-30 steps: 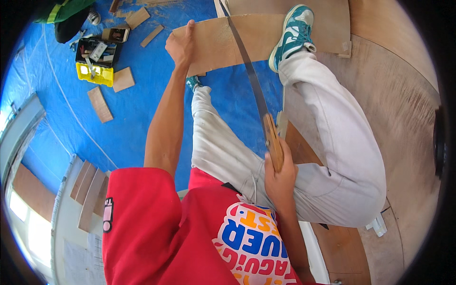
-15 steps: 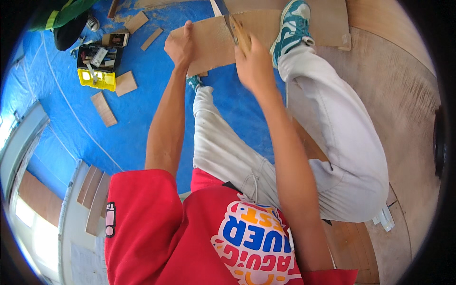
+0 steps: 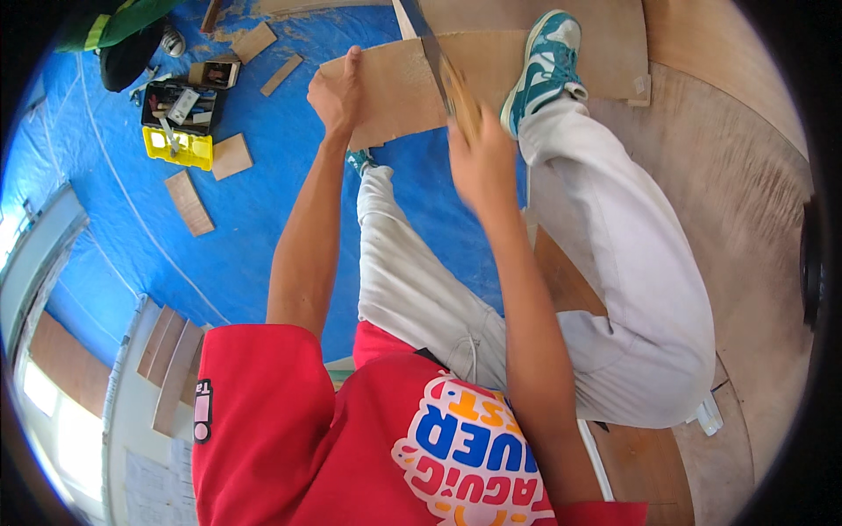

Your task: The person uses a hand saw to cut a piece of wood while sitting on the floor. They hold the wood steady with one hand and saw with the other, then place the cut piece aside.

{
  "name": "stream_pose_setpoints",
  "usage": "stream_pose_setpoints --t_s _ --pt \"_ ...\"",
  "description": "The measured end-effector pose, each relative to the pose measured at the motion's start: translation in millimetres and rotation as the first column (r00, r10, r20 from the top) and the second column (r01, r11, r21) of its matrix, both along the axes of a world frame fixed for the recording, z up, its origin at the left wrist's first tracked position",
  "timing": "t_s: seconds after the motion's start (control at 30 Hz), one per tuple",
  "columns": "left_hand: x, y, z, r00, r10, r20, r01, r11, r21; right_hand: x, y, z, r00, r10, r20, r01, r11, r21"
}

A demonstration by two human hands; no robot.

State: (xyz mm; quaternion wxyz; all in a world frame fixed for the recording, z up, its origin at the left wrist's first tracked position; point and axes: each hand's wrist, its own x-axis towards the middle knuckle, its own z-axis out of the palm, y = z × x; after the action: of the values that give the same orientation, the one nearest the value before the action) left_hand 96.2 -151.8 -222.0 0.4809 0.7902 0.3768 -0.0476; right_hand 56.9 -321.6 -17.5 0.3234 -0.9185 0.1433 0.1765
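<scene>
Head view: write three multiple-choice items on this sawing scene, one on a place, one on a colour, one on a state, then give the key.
1. Where is the yellow toolbox?
A. On the blue tarp, to the person's left
B. On the plywood board
C. Under the shoe

2. What colour is the shoe on the plywood board?
A. Red
B. Teal and white
C. Black

3. What is the right hand doing?
A. Hanging free
B. Resting flat on the tarp
C. Gripping the saw

Key: A, it sits on the tarp at upper left; B, teal panels with white; C, its fingers close round the saw's handle while the left hand steadies the board.
</scene>
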Motion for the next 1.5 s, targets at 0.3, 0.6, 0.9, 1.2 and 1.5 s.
stream_pose_setpoints --t_s 0.3,0.6,0.9,1.2,1.5 --pt "1 1 -5 1.000 -0.006 -0.031 0.006 1.000 -0.005 -73 -23 38 0.999 -0.027 0.036 0.023 0.993 0.116" --pt "1 -2 -3 0.998 0.059 -0.024 -0.059 0.998 -0.020 -75 -24 98 0.990 -0.051 -0.130 0.055 0.998 0.028" --pt "2 1 -8 1.000 -0.024 0.003 0.024 0.998 0.051 3 -10 -29 0.978 0.075 0.196 -0.082 0.996 0.026" --pt "0 -1 1 0.999 -0.024 -0.029 0.024 1.000 0.011 -155 -36 155 0.976 -0.126 -0.175 0.117 0.991 -0.061" --pt "-2 -1 0 0.997 -0.004 0.078 0.004 1.000 0.005 -143 -36 153 0.975 -0.080 -0.210 0.079 0.997 -0.011"
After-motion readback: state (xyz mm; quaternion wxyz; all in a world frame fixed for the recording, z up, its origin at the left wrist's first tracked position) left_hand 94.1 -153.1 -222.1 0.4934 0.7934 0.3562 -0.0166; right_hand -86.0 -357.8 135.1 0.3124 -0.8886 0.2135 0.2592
